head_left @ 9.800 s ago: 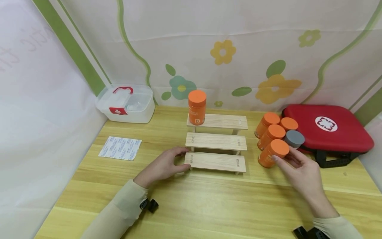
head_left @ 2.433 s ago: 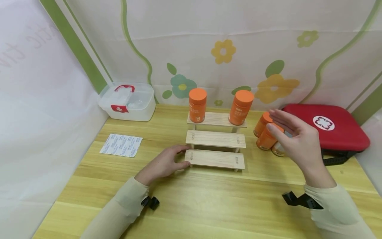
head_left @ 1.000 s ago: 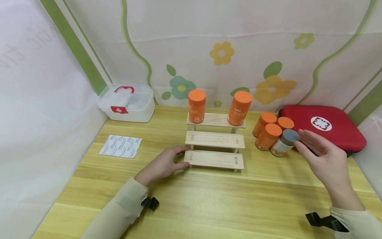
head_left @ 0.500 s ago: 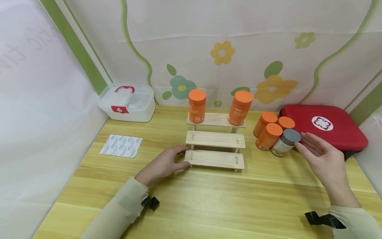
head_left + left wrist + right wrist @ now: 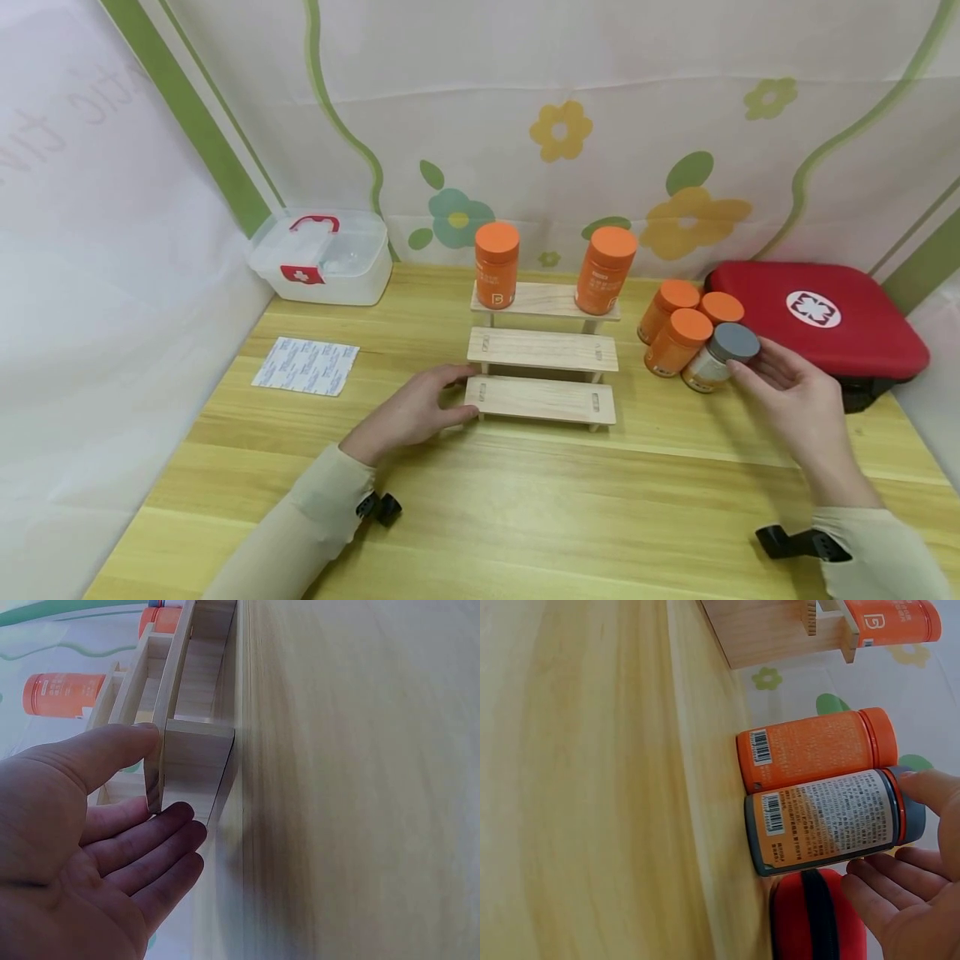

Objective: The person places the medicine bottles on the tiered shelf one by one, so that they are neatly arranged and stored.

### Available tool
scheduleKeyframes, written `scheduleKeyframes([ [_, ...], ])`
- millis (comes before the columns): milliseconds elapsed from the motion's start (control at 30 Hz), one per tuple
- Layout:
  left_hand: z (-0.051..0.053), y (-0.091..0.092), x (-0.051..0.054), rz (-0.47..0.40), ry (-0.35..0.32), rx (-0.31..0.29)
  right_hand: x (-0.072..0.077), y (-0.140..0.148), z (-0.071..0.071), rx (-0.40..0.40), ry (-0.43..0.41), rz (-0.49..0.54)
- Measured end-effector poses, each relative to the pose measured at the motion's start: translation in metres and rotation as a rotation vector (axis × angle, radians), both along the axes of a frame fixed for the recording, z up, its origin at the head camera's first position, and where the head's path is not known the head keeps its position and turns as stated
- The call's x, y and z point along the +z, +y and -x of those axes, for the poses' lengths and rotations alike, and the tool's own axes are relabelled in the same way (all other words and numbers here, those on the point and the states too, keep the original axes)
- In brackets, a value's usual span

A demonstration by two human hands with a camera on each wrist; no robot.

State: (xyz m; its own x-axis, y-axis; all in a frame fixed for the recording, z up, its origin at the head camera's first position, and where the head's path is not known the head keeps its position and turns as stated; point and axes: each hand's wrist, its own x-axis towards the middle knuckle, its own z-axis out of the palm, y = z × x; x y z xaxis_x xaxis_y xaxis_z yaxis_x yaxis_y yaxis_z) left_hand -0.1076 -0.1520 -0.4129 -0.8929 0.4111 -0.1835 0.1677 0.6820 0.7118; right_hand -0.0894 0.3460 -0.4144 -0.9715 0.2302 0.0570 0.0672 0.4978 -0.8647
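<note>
My left hand [image 5: 412, 412] holds the left end of the three-step wooden display stand [image 5: 540, 398]. In the left wrist view, its thumb lies against one edge of the lowest board and the index finger against the other. My right hand [image 5: 798, 400] is at a pill bottle with a grey lid [image 5: 720, 358], thumb and fingers on either side of the lid. That bottle stands upright on the table, orange and white label showing in the right wrist view. Beside it are several orange bottles [image 5: 677, 343]. Two more orange bottles [image 5: 606, 271] stand on the top step, one at each end.
A red first-aid case [image 5: 862, 333] lies behind my right hand. At the back left sits a clear-lidded white first-aid box [image 5: 330, 267]. A printed blister sheet [image 5: 306, 367] lies left of the stand. A floral cloth [image 5: 555, 67] hangs behind the table.
A second orange bottle came onto the top step's right end earlier. Since then my right hand moved right, then inward to the grey-lidded bottle. My left hand stayed at the stand.
</note>
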Motion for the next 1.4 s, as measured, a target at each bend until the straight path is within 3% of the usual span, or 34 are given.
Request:
scheduleKeyframes([
  [433, 0.001, 0.0, -0.001, -0.005, -0.002, -0.006, -0.013, -0.002, 0.006, -0.021, 0.037, -0.068],
  [1100, 0.0, 0.001, 0.0, 0.001, -0.017, 0.012, -0.014, -0.002, 0.006, -0.045, 0.019, -0.016],
  [1400, 0.001, 0.0, 0.0, -0.001, -0.01, 0.007, -0.011, -0.001, 0.006, -0.025, 0.027, -0.075],
])
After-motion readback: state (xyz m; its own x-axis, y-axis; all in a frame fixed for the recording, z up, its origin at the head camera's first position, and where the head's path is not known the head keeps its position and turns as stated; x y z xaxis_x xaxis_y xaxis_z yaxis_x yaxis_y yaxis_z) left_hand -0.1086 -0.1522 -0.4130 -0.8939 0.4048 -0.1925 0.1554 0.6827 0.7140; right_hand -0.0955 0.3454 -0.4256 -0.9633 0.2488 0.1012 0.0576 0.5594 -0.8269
